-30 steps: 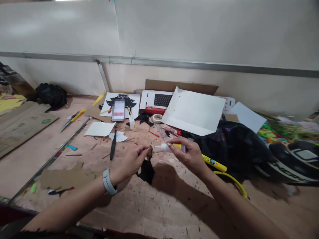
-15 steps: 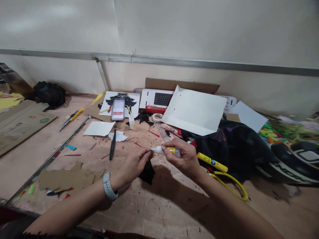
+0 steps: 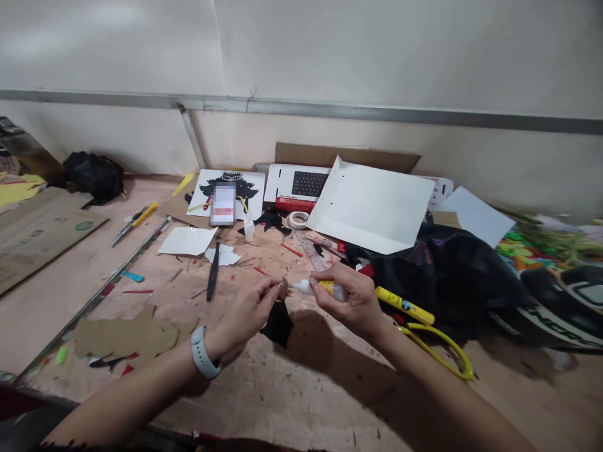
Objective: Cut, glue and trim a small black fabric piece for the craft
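One large cardboard sheet (image 3: 42,245) was laid at the far left of the desk (image 3: 301,389), with a yellow-handled knife (image 3: 144,215) placed to its right. Nearer the front edge, irregular cardboard pieces (image 3: 127,336) were spread flat, and from their outlines the shaping of those parts was judged to be done. Further right, a dark-handled tool (image 3: 214,270) was left lying, untouched by either hand. A small brown piece (image 3: 284,287) was pinched between the thumb and finger of the left hand (image 3: 249,306), held at the fingertips above the desk. Below them a black piece (image 3: 277,325) was partly hidden, and whether it was joined to the brown one could not be told. Just right of the brown piece, the nozzle of a bottle (image 3: 327,287) was pointed at it; whether the two were touching could not be made out. The bottle was gripped in the curled fingers of the right hand (image 3: 351,295). Application from the nozzle was judged to be under way or about due, with any joining left to be done, though no drop could be seen. Beyond that hand, a yellow tube (image 3: 405,306) was left lying.
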A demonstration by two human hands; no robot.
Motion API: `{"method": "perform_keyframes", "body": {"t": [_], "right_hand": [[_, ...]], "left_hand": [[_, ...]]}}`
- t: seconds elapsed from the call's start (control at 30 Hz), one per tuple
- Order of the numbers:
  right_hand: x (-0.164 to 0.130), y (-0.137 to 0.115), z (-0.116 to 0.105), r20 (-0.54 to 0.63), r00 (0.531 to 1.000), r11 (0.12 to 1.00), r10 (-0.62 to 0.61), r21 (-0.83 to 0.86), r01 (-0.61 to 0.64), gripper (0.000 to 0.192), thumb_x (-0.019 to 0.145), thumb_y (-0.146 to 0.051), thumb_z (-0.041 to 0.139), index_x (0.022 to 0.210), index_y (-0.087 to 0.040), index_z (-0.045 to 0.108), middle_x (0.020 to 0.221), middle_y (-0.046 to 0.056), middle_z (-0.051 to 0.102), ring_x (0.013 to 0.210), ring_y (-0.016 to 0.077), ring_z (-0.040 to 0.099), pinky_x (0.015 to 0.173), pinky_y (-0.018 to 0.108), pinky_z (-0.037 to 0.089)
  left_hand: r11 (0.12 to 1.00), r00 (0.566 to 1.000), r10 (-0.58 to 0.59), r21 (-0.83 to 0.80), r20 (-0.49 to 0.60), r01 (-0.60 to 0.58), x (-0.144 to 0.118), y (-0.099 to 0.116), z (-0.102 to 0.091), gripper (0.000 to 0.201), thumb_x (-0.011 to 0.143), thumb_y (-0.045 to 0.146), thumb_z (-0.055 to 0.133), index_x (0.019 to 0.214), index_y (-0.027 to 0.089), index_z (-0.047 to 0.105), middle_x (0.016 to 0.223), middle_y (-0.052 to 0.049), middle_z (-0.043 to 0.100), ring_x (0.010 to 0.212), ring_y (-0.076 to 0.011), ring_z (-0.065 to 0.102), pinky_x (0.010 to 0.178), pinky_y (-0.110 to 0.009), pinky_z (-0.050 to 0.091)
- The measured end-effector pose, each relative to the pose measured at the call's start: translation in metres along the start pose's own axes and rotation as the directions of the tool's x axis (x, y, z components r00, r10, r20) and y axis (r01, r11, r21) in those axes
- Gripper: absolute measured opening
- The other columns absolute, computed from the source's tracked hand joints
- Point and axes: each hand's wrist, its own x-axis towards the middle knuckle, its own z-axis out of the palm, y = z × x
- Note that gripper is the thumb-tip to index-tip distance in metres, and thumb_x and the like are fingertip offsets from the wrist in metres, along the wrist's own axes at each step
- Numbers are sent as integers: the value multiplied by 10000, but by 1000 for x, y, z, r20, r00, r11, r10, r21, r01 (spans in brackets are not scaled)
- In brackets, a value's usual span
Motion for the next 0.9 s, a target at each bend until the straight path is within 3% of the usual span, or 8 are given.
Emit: {"method": "perform_keyframes", "body": {"t": [0.2,0.3,0.37,0.43,0.53,0.63,0.77,0.9], "right_hand": [[-3,2,0,24,998,997,52,49,-53,51,788,-196,636,782,-201,686,699,29,689,604,149,627,593,268,505],[-3,11,0,10,957,940,291,184,-288,84,792,-276,655,799,-207,702,733,27,695,619,151,614,588,273,494],[-1,20,1,12,839,752,544,437,-494,187,820,-379,647,909,-225,705,798,17,697,586,127,584,552,258,486],[1,29,5,154,698,442,699,674,-591,287,809,-457,668,996,-241,690,890,14,697,617,117,599,596,263,518],[2,38,13,471,585,124,660,700,-704,376,694,-412,802,1003,-228,690,1003,33,698,849,163,667,791,303,536],[1,41,22,598,537,84,594,618,-782,384,652,-333,851,985,-221,698,998,37,715,930,168,668,858,285,506],[1,46,25,537,597,33,596,727,-686,361,669,-317,838,1001,-253,711,987,-4,724,964,148,660,930,266,477],[-4,52,24,641,539,-57,547,671,-740,372,696,-389,805,1026,-246,709,1015,33,734,969,198,674,937,345,492]], "left_hand": [[1000,1000,0,-14,4,0,1,-6,-2,268,945,308,435,877,171,654,827,-50,703,775,-170,630,714,-278,480],[996,998,0,-92,-59,-5,6,-10,-12,254,937,338,466,888,169,650,859,-65,712,826,-187,659,768,-301,500],[985,994,-29,-174,-103,11,9,-9,-21,250,923,363,497,921,165,650,889,-74,719,862,-201,675,801,-319,513],[970,988,-69,-240,-135,35,12,-7,-28,246,911,370,520,927,161,649,899,-72,723,879,-203,684,820,-325,522],[946,987,-119,-313,-103,81,14,-4,-30,228,893,361,545,888,157,647,883,-67,724,858,-195,690,811,-318,533],[912,990,-140,-389,3,130,13,-5,-24,225,882,360,551,868,154,639,861,-67,721,826,-190,690,786,-318,538],[880,988,-143,-450,50,150,11,-13,-14,220,870,368,568,860,161,643,831,-53,708,796,-182,681,758,-313,536],[840,981,-174,-506,87,194,10,-19,-8,238,854,398,594,835,168,652,797,-43,694,771,-174,667,762,-309,529]]}}
